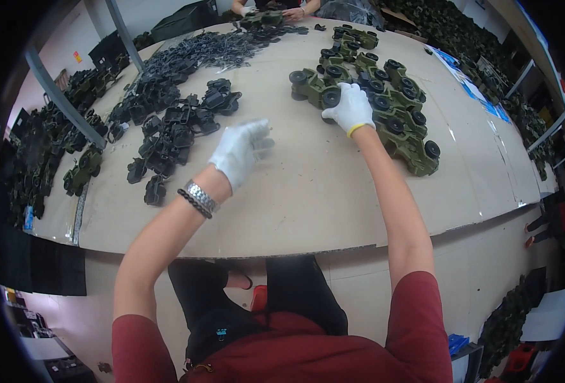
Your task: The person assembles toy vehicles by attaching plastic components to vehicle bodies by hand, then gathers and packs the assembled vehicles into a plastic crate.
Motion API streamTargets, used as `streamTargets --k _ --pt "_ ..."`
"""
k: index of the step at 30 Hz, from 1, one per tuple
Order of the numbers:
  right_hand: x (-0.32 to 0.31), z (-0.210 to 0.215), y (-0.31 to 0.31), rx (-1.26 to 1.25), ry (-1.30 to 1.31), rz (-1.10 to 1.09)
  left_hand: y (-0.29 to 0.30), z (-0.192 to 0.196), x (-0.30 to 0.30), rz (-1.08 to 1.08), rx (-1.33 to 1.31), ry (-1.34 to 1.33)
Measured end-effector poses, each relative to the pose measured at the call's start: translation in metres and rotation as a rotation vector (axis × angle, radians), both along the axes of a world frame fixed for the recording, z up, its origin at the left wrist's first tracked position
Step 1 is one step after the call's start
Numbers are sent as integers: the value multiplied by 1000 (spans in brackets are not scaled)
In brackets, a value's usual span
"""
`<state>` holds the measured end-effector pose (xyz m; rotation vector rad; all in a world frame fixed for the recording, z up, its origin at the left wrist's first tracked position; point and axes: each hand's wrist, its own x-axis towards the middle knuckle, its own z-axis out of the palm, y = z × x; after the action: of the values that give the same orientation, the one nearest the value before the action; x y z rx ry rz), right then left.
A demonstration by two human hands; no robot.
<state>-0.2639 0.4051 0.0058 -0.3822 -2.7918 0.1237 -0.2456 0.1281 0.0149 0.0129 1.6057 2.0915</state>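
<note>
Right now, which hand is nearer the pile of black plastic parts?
Left. The left hand hovers just right of the black parts pile; the right hand rests on green toy trucks farther right.

Plastic toy parts, cloth gloves and a matt board tabletop.

The left hand (241,153) and the right hand (351,108) are wearing white knitted cloth gloves, matt and slightly fuzzy, the right one showing a yellow cuff edge. The olive-green toy vehicles (391,108) are looking like moulded plastic with a dull sheen, their black wheels smooth and faintly glossy. The black parts (174,127) heaped on the left are appearing as dark plastic, catching small highlights. The table (295,198) is showing a pale, matt, board-like top, scuffed and speckled. On the left wrist a metal bracelet (201,195) is shining beside a dark beaded band. The person's red shirt (333,357) is looking like soft matt cloth.
</note>
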Motion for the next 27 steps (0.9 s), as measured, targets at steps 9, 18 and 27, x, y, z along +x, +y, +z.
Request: streamTargets --k 9,18,27 --pt "92 -22 -72 161 778 439 -7 -35 54 -194 414 -154" --pt "155 -4 -197 -69 755 1073 -90 -15 108 323 498 97" --pt "-44 -29 -178 -207 422 548 -191 -9 154 487 519 100"
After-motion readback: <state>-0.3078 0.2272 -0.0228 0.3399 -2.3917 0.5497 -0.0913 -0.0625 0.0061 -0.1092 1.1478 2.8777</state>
